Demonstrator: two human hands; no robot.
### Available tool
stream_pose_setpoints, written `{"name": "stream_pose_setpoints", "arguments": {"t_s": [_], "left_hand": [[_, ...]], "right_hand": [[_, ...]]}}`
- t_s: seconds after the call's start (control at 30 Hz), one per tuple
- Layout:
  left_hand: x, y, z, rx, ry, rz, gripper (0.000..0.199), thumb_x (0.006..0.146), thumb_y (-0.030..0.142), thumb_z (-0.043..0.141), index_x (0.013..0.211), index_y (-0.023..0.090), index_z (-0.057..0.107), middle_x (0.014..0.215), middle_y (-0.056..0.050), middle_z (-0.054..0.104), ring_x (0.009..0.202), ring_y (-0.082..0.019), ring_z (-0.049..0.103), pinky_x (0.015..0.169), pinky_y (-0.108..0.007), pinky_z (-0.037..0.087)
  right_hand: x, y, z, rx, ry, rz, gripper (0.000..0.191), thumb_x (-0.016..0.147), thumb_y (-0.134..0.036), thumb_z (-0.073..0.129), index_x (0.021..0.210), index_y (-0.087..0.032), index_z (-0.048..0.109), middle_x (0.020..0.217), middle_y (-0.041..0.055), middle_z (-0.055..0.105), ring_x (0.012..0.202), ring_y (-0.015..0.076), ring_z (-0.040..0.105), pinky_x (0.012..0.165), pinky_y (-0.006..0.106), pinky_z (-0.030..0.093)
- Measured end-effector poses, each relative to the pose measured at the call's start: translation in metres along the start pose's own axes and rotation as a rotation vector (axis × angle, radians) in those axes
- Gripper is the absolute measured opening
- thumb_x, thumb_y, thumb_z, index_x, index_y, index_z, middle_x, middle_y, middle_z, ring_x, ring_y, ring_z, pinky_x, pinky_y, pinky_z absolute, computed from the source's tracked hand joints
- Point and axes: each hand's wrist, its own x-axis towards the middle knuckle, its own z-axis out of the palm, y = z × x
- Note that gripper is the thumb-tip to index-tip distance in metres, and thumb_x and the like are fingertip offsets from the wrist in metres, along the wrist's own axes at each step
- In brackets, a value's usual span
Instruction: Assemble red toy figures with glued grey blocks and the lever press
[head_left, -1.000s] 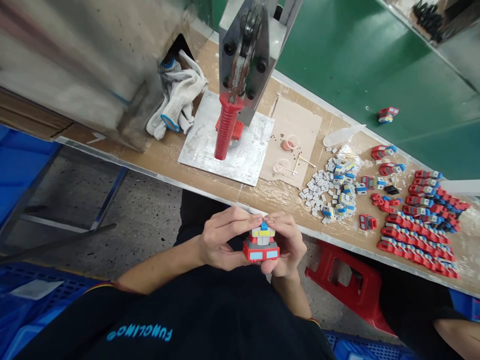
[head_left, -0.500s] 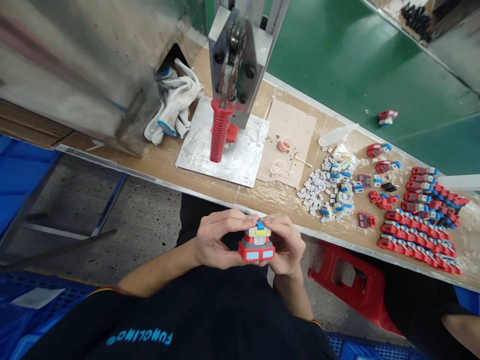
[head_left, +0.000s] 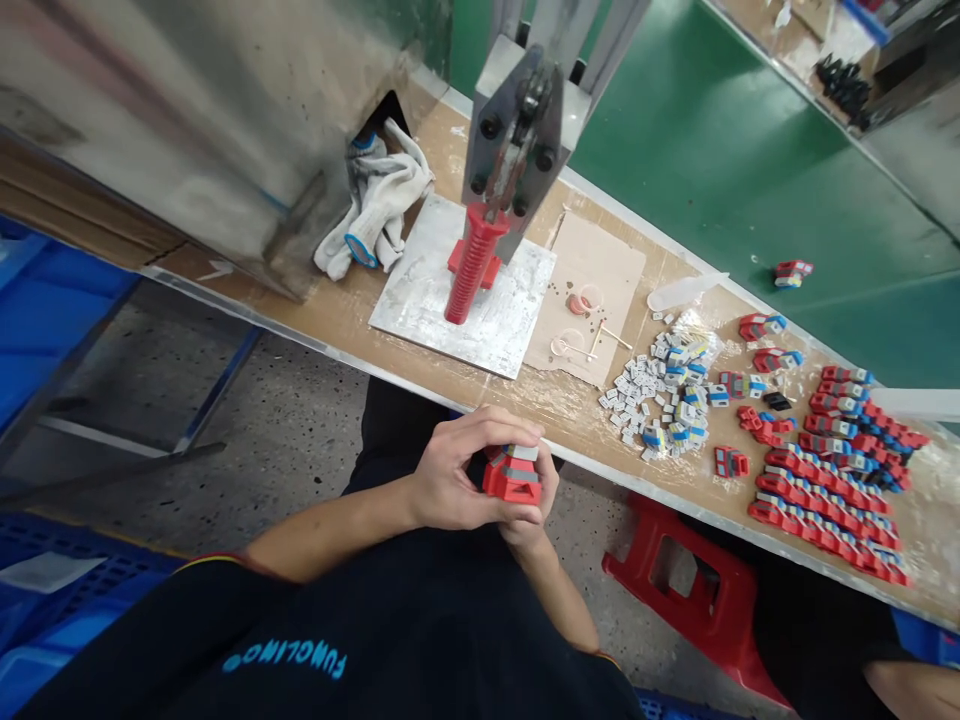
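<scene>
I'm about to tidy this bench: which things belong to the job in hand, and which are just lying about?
Likely the job:
toy, in left hand and right hand
similar toys, in rows
white pieces, strewn nearby
cups, perhaps

Probably just lying about:
gloves, bunched, unworn
white strip

Dark short-sleeved shirt (head_left: pixel 420 630)
Light-blue lettering (head_left: pixel 289 657) marks the front; thin red and yellow trim (head_left: pixel 216 558) edges the sleeves (head_left: pixel 169 610).
</scene>
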Motion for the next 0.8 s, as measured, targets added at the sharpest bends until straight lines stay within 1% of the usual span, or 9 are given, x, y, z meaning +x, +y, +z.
{"name": "stream_pose_setpoints", "arguments": {"t_s": [0.07,0.13,0.23,0.3,0.43,0.53,0.6,0.7,0.8], "left_hand": [[-0.007,0.002,-0.018,0.013,0.041,-0.059,0.053,0.078,0.050,0.096,0.118,0.020,0.079,0.111,-0.015,0.084,0.101,-0.027,0.083,0.090,-0.035,0.068],[-0.018,0.001,-0.040,-0.023,0.139,-0.192,0.051,0.077,0.048,0.097,0.116,0.019,0.080,0.109,-0.015,0.084,0.098,-0.027,0.083,0.086,-0.033,0.068],[-0.036,-0.002,-0.069,-0.192,0.381,-0.372,0.049,0.080,0.051,0.094,0.112,0.017,0.081,0.104,-0.014,0.084,0.081,-0.020,0.081,0.071,-0.027,0.067],[-0.044,-0.003,-0.082,-0.337,0.540,-0.436,0.049,0.078,0.054,0.095,0.108,0.017,0.081,0.103,-0.012,0.083,0.078,-0.018,0.079,0.068,-0.025,0.065],[-0.043,0.003,-0.093,-0.627,0.735,-0.538,0.043,0.072,0.046,0.097,0.101,0.018,0.082,0.104,-0.012,0.080,0.091,-0.022,0.078,0.072,-0.028,0.066],[-0.033,0.010,-0.099,-0.789,0.800,-0.578,0.032,0.067,0.038,0.088,0.090,0.016,0.081,0.094,-0.011,0.077,0.084,-0.022,0.075,0.066,-0.029,0.064],[-0.026,0.011,-0.103,-0.795,0.807,-0.601,0.029,0.070,0.043,0.082,0.079,0.016,0.077,0.083,-0.010,0.074,0.074,-0.021,0.073,0.057,-0.028,0.059],[-0.017,0.010,-0.107,-0.708,0.765,-0.668,0.040,0.078,0.052,0.078,0.064,0.017,0.067,0.068,-0.006,0.068,0.058,-0.018,0.067,0.045,-0.024,0.048],[-0.010,0.006,-0.106,-0.660,0.710,-0.679,0.048,0.079,0.057,0.078,0.059,0.017,0.062,0.061,-0.004,0.065,0.050,-0.016,0.065,0.038,-0.021,0.040]], "right_hand": [[0.015,-0.009,-0.010,-0.027,-0.047,-0.074,0.066,0.095,-0.077,0.063,0.135,-0.025,0.063,0.112,0.0117,0.073,0.092,0.0258,0.074,0.079,0.041,0.066],[0.037,-0.020,-0.019,-0.079,-0.063,-0.137,0.043,0.098,-0.055,0.073,0.130,-0.027,0.068,0.105,0.0075,0.073,0.085,0.0205,0.070,0.073,0.035,0.064],[0.074,-0.035,-0.022,-0.092,0.081,-0.187,0.032,0.101,-0.032,0.071,0.133,-0.030,0.067,0.105,0.0049,0.070,0.083,0.0165,0.067,0.070,0.030,0.060],[0.099,-0.043,-0.014,-0.072,0.116,-0.193,0.036,0.103,-0.034,0.068,0.138,-0.031,0.062,0.114,0.0067,0.069,0.086,0.0169,0.069,0.071,0.032,0.061],[0.138,-0.050,0.013,-0.015,-0.035,-0.071,0.047,0.103,-0.049,0.063,0.145,-0.032,0.053,0.132,0.0104,0.068,0.086,0.0169,0.070,0.069,0.033,0.063],[0.145,-0.056,0.028,0.061,-0.083,-0.055,0.043,0.103,-0.050,0.063,0.141,-0.032,0.055,0.122,0.0074,0.070,0.080,0.0156,0.069,0.065,0.031,0.060],[0.138,-0.066,0.031,0.085,-0.066,-0.104,0.043,0.102,-0.049,0.063,0.141,-0.033,0.056,0.110,0.0053,0.071,0.076,0.0157,0.067,0.060,0.030,0.057],[0.124,-0.096,0.026,0.053,-0.043,-0.206,0.050,0.101,-0.052,0.061,0.147,-0.034,0.054,0.102,0.0064,0.072,0.076,0.0191,0.067,0.054,0.031,0.052],[0.118,-0.137,0.015,0.043,-0.074,-0.305,0.060,0.097,-0.055,0.064,0.152,-0.034,0.056,0.114,0.0123,0.075,0.089,0.0272,0.072,0.054,0.036,0.053]]}}
